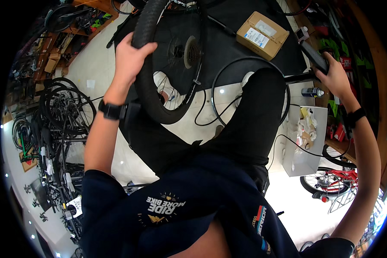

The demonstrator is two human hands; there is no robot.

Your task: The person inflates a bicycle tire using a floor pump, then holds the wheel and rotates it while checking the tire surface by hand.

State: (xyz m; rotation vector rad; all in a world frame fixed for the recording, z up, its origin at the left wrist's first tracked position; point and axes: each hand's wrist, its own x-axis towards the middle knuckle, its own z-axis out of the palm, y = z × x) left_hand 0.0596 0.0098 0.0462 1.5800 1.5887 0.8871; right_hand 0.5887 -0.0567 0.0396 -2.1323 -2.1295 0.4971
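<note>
My left hand (pixel 132 58) grips the knobby black tyre of a bicycle wheel (pixel 149 92), thumb on the tread. The wheel stands upright between my legs, its round cassette (pixel 192 51) facing right. Out to the far right, my right hand (pixel 334 76) is closed round a long black rounded object (pixel 314 57). What kind of object it is, I cannot make out. A thin black hoop (pixel 214 92) lies beside my right leg, partly hidden by it, and a black hose or cable (pixel 198 116) curves across the floor nearby.
A cardboard box (pixel 262 35) sits on the black mat (pixel 221 45) ahead. To the right are a spray can (pixel 312 92), a pale bin (pixel 303 165) holding scraps, a wooden bench (pixel 376 64) and a red bicycle (pixel 337 179). Several bicycles (pixel 69 103) crowd the left side.
</note>
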